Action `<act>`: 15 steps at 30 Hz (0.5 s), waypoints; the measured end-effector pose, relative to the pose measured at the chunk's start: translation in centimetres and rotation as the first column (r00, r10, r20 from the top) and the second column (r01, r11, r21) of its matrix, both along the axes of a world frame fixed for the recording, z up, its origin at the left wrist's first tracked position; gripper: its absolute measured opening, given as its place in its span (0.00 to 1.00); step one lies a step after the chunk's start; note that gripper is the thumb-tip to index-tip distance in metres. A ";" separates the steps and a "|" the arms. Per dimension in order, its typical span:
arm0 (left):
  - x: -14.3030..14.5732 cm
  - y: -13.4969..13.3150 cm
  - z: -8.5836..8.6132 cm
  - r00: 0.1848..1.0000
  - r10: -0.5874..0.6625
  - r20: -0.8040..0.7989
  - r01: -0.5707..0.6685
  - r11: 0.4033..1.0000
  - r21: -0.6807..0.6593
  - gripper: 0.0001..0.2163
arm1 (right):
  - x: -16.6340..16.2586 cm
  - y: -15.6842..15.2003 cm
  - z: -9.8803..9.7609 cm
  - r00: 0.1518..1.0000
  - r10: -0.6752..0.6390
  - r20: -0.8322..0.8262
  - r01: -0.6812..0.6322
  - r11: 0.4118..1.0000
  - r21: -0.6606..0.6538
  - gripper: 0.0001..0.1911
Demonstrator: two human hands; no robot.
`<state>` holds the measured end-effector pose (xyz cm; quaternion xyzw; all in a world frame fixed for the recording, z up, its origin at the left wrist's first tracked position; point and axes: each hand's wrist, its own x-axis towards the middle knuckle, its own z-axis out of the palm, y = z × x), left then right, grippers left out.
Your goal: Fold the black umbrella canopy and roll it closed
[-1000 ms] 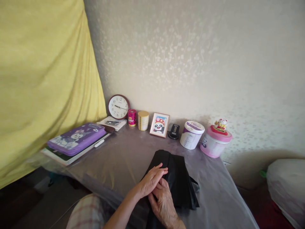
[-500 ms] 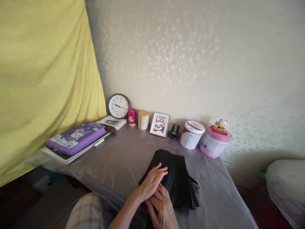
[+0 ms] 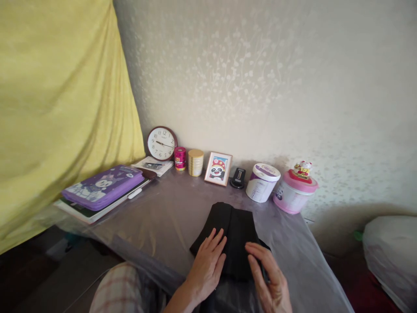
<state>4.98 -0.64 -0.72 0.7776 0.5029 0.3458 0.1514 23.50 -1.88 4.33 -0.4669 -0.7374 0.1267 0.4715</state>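
Observation:
A folded black cloth (image 3: 235, 230) lies on the table (image 3: 163, 221), which is covered with clear plastic sheeting. My left hand (image 3: 206, 265) lies flat on the cloth's left half, fingers stretched out and slightly apart. My right hand (image 3: 269, 278) rests on the cloth's right edge, fingers extended and lightly curved, holding nothing. The near end of the cloth is hidden under my hands and wrists.
Along the wall stand a round clock (image 3: 162, 143), a pink tin (image 3: 180, 158), a gold tin (image 3: 196, 162), a framed panda picture (image 3: 218, 168), a small black device (image 3: 239, 178), a white tub (image 3: 262, 182) and a pink tub (image 3: 295, 192). A purple case (image 3: 102, 187) lies left.
My hands were stacked together at the cloth's middle; now they have parted, the left lying flat on the left half and the right moved to the right edge.

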 end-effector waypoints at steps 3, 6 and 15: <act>0.4 -0.7 -0.1 0.996 0.049 -0.072 -0.048 0.999 0.016 0.21 | 2.2 1.2 -1.1 0.973 -0.228 -0.029 0.227 0.973 -0.050 0.19; 0.6 -1.1 -0.2 0.992 0.077 -0.098 -0.076 0.997 0.019 0.22 | 3.2 1.7 -2.7 0.944 -0.320 -0.084 0.298 0.932 -0.208 0.28; 0.9 -1.4 -1.5 0.986 0.146 -0.078 -0.142 0.988 0.055 0.24 | 2.5 1.2 -4.9 0.925 -0.243 -0.293 0.113 0.910 -0.399 0.30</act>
